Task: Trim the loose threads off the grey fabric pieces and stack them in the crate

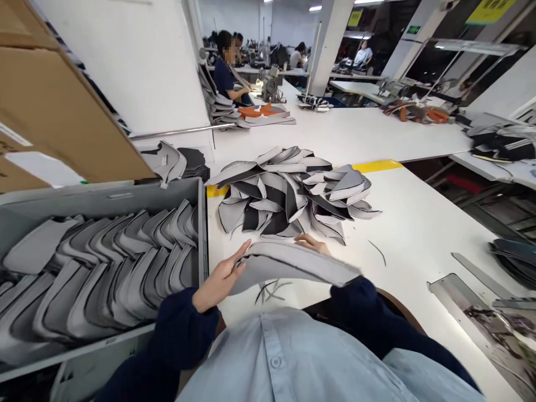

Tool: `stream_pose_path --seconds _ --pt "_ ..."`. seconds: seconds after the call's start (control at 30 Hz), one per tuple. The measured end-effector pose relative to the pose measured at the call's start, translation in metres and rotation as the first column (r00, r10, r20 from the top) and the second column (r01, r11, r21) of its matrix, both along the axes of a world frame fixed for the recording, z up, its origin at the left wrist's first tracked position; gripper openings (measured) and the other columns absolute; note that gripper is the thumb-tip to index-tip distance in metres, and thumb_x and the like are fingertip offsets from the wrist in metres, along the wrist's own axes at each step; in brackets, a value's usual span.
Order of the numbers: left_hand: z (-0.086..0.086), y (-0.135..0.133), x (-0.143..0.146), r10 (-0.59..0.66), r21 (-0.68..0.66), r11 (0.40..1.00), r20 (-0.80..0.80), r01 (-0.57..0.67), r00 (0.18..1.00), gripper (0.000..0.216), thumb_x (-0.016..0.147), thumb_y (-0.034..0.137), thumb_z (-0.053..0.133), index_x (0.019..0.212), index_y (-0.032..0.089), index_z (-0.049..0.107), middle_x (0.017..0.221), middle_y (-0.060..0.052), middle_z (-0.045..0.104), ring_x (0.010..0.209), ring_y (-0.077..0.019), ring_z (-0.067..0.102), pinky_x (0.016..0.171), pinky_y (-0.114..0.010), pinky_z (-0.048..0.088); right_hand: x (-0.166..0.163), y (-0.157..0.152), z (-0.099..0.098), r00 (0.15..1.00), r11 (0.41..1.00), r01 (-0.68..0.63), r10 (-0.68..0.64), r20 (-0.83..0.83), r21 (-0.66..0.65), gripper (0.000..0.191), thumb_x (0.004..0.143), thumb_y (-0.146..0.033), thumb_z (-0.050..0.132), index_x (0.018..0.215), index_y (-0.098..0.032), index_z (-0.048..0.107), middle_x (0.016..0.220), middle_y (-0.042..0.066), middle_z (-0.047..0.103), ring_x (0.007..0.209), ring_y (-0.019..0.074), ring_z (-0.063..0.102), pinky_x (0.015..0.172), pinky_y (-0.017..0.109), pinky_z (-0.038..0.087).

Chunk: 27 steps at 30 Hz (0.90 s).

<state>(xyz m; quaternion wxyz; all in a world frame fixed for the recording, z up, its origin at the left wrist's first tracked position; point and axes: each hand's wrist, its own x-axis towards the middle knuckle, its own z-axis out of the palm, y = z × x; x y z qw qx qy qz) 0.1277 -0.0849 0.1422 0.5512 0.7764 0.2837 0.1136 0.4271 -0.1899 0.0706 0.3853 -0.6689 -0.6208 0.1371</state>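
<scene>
A curved grey fabric piece (293,261) with a dark seam along its edge is held up in front of my body, over the white table. My left hand (218,279) is closed on its left end, thumb and fingers to either side of the edge. My right hand (313,243) is behind the piece and partly hidden by it, with its fingers showing at the upper edge, curled against the fabric. Just beyond both hands lies a loose heap of similar grey and black fabric pieces (288,192). Short dark scraps (274,291) lie under the held piece.
At left stands a grey plastic bin (202,234) holding rows of curved grey pieces, below a cardboard box (62,111). Sewing machine parts (481,312) are at the right edge. Across the white table (419,212), a person (226,70) sits at a sewing machine (271,86).
</scene>
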Motion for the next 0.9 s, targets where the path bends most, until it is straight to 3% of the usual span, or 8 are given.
stream_pose_path --seconds 0.17,0.23,0.3,0.37,0.43,0.6,0.77,0.9 --pt "-0.004 -0.006 -0.036 0.001 0.349 0.935 -0.198 0.070 0.980 0.054 0.090 0.023 0.029 0.143 0.019 0.027 0.135 -0.008 0.049 0.126 -0.0221 0.044 0.103 -0.038 0.037 -0.007 -0.029 0.032 0.993 0.993 0.103 -0.106 0.055 0.061 0.038 0.090 -0.049 0.034 0.098 -0.020 0.057 0.094 0.009 0.057 0.061 0.0141 0.052 0.055 0.029 0.046" --pt "-0.005 -0.012 -0.037 0.008 0.382 0.921 -0.230 0.083 0.973 0.054 0.089 0.022 0.028 0.143 0.016 0.027 0.134 -0.010 0.050 0.123 -0.0218 0.047 0.102 -0.037 0.039 -0.039 -0.027 0.048 0.970 0.991 -0.105 0.084 0.228 0.082 0.040 0.087 -0.049 0.044 0.114 -0.020 0.052 0.110 0.012 0.053 0.071 0.0150 0.054 0.060 0.028 0.048" --pt "-0.005 -0.019 -0.036 -0.008 0.391 0.915 -0.229 0.100 0.973 0.054 0.090 0.023 0.028 0.143 0.013 0.026 0.136 -0.011 0.048 0.124 -0.0208 0.046 0.103 -0.036 0.038 -0.077 -0.019 0.055 0.845 0.937 -0.350 0.315 0.433 0.001 0.048 0.084 -0.048 0.050 0.124 -0.021 0.046 0.114 0.013 0.050 0.083 0.0185 0.055 0.059 0.028 0.048" --pt "-0.004 -0.026 -0.038 -0.039 0.403 0.907 -0.218 0.126 0.975 0.052 0.092 0.025 0.027 0.144 0.016 0.025 0.138 -0.010 0.046 0.125 -0.0193 0.045 0.104 -0.035 0.037 -0.107 -0.009 0.054 0.758 0.900 -0.432 0.396 0.517 -0.056 0.036 0.087 -0.028 0.045 0.122 -0.018 0.047 0.105 0.012 0.054 0.086 0.0196 0.053 0.056 0.026 0.045" --pt "-0.003 -0.032 -0.046 -0.030 0.442 0.888 -0.223 0.129 0.974 0.050 0.093 0.027 0.028 0.143 0.020 0.029 0.141 -0.008 0.042 0.127 -0.0199 0.042 0.105 -0.037 0.035 -0.122 -0.002 0.049 0.768 0.890 -0.455 0.415 0.488 -0.040 0.032 0.083 -0.013 0.039 0.112 -0.015 0.052 0.093 0.011 0.056 0.082 0.0194 0.052 0.054 0.026 0.042" --pt "-0.002 -0.043 -0.074 0.106 0.414 0.910 -0.232 -0.001 0.967 0.048 0.091 0.029 0.029 0.135 0.021 0.044 0.133 -0.010 0.050 0.119 -0.0242 0.049 0.100 -0.039 0.039 -0.125 0.001 0.049 0.851 0.849 -0.526 0.524 -0.047 -0.059 0.016 0.086 -0.017 0.039 0.087 -0.016 0.055 0.077 0.003 0.055 0.065 0.0126 0.047 0.058 0.024 0.038" --pt "0.005 -0.042 -0.070 0.069 -0.007 0.997 -0.149 -0.071 0.986 0.046 0.083 0.046 0.043 0.109 0.016 0.065 0.096 -0.007 0.069 0.091 -0.0234 0.062 0.082 -0.030 0.047 -0.136 0.004 0.045 0.604 0.757 -0.626 0.315 -0.733 -0.190 0.034 0.076 -0.050 0.059 0.076 -0.017 0.053 0.067 -0.003 0.049 0.061 0.0099 0.044 0.059 0.023 0.036" --pt "0.001 -0.043 -0.063 0.329 -0.240 0.887 -0.272 -0.395 0.904 0.047 0.071 0.062 0.048 0.058 0.018 0.059 0.056 -0.001 0.056 0.059 -0.0194 0.055 0.054 -0.028 0.046 -0.140 0.003 0.034 0.506 0.761 -0.620 0.200 -0.839 -0.192 0.047 0.069 -0.062 0.061 0.075 -0.016 0.052 0.065 -0.003 0.045 0.059 0.0098 0.042 0.058 0.024 0.036"
